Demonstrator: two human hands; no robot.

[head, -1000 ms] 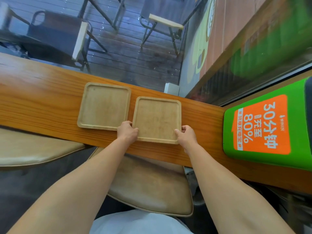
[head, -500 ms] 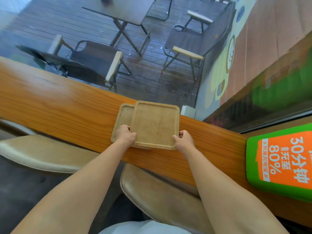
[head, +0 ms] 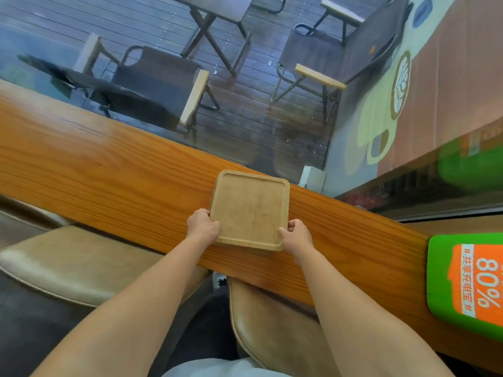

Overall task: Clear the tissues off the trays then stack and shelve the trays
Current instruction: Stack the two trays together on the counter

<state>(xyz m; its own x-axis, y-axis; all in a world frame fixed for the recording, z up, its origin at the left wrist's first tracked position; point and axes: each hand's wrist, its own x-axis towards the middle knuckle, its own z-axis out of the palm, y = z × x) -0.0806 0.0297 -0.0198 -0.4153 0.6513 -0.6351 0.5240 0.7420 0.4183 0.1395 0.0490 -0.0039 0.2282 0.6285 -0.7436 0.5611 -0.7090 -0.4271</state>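
Observation:
A square wooden tray (head: 249, 209) lies on top of a second tray of the same kind, of which only a thin edge (head: 246, 245) shows below its near side. The stack rests on the long wooden counter (head: 109, 175). My left hand (head: 202, 227) grips the stack's near left corner. My right hand (head: 295, 236) grips its near right corner. No tissue shows on the top tray.
A green and orange charging box (head: 468, 281) sits on the counter to the right. Two tan stool seats (head: 70, 265) (head: 272, 322) stand under the counter's near edge. Behind the counter is a window onto a deck with folding chairs (head: 152, 85).
The tray in my hands moved left from beside the other tray to lie squarely on top of it, covering it. Both hands kept their grip throughout.

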